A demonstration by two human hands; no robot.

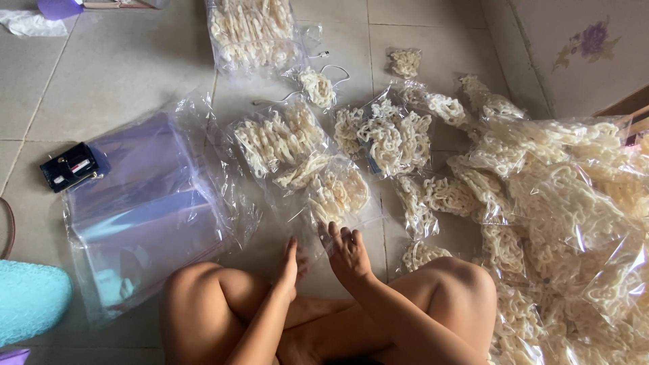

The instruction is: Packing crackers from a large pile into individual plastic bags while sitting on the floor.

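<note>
A person sits cross-legged on a tiled floor (122,61), and both hands reach forward to a clear bag of pale curly crackers (338,192) that lies just ahead of the knees. The right hand (346,251) rests palm down with its fingers spread loosely, the fingertips touching the near edge of that bag's plastic; it grips nothing. The left hand (289,265) is turned edge-on just left of the bag's near edge, fingers straight and together, and whether it touches the plastic cannot be told. Beyond this bag, touching it, lies a second filled bag (277,138), and farther beyond that a third one (251,30). To the right of the bag spreads a big heap of loose crackers and plastic (568,203). To its left lies a stack of empty clear bags (145,203), with a small black wallet (69,166) at the stack's far left edge and a turquoise cushion (30,297) nearer the person.
</note>
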